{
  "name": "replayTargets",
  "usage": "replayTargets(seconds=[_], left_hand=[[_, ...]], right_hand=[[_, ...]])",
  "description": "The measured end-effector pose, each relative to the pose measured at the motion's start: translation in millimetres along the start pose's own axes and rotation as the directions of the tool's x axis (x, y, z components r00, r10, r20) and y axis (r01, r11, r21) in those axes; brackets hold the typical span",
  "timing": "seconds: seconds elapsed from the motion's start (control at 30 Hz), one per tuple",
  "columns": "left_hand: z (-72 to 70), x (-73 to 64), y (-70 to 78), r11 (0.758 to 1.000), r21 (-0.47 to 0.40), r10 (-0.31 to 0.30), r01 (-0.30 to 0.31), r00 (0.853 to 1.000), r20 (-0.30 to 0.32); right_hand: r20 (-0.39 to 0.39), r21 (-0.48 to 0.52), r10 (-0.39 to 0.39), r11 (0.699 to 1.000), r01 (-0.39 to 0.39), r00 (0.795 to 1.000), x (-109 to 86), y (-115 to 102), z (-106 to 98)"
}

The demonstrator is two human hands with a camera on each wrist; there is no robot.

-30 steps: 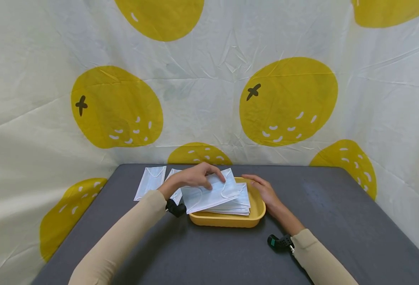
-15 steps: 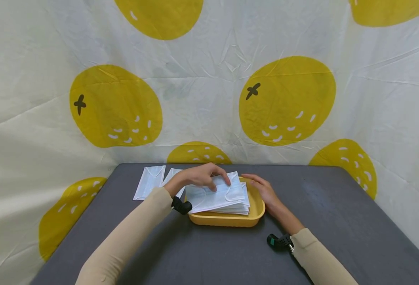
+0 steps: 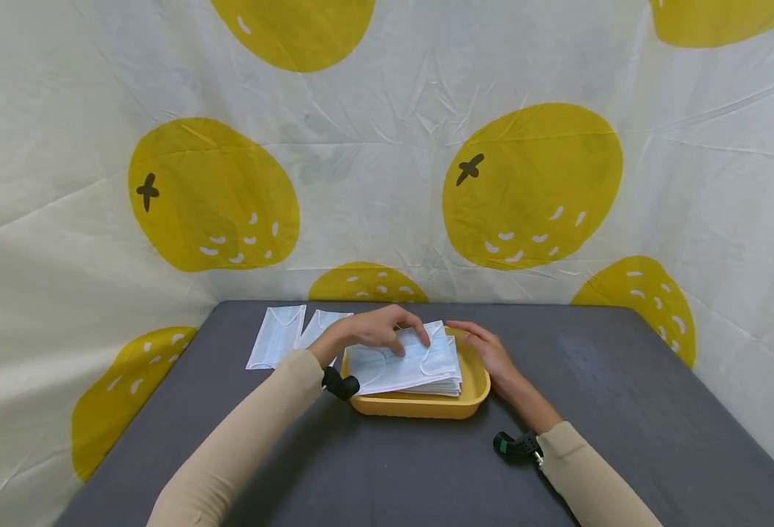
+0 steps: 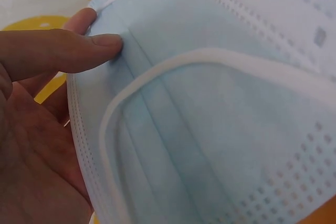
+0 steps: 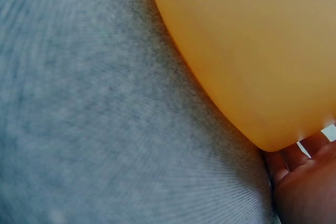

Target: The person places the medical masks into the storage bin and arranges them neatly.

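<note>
Held mask (image 3: 396, 371): We had it over the tray (image 3: 420, 408), atop the pile of masks (image 3: 453, 388), slightly askew from those below.
Left hand (image 3: 387, 328): We pinched that mask near its edge, thumb (image 4: 92, 52) on the blue face, the other fingers mostly hidden behind it.
Right hand (image 3: 490, 356): We laid its fingers almost straight against the tray's right side, toward the far corner; whether they pressed hard we could not tell.
Tray: We had it near the middle of the desk's (image 3: 387, 468) far edge, some bare floor showing at its right end.
Loose masks (image 3: 276, 338): We saw two by the desk's far left corner, outside the tray.
Ear loop (image 4: 210, 55): We saw it across the blue face; tucking it inward seemed wise, lest it snag.
Laying it well: We judged that a light pinch, corners matched to the pile and a steadied tray suited the step.
</note>
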State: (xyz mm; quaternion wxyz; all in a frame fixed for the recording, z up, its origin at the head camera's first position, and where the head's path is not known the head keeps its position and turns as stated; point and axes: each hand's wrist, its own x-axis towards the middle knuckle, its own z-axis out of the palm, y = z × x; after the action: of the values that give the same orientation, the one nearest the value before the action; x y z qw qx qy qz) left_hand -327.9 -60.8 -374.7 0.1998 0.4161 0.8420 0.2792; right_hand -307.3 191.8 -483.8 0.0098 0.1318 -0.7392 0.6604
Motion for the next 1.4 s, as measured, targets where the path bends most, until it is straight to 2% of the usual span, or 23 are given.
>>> replayTargets(seconds=[0.23,0.5,0.67,0.9,1.4], left_hand=[[2.5,0.6,-3.2,1.0,-0.004,-0.01,0.01,1.0,-0.004],[4.4,5.0,-1.8,0.999,0.023,0.032,-0.031,0.999,-0.026],[5.8,6.0,-0.8,0.999,0.004,0.049,-0.049,0.999,-0.017],[8.6,6.6,-5.2,1.0,-0.006,0.002,-0.002,1.0,-0.008],[11.4,8.4,-8.4,0.997,0.066,-0.026,0.026,1.0,0.005]], right_hand=[[0.004,-0.012,0.002,1.0,-0.002,1.0,0.5,1,0],[-0.012,-0.007,0.013,1.0,-0.013,1.0,1.0,0,1],[-0.019,-0.001,0.024,1.0,-0.024,1.0,0.7,1,2],[0.009,0.053,0.013,0.999,-0.013,1.0,1.3,-1,4],[0.024,0.022,-0.001,1.0,0.001,1.0,0.9,-1,4]])
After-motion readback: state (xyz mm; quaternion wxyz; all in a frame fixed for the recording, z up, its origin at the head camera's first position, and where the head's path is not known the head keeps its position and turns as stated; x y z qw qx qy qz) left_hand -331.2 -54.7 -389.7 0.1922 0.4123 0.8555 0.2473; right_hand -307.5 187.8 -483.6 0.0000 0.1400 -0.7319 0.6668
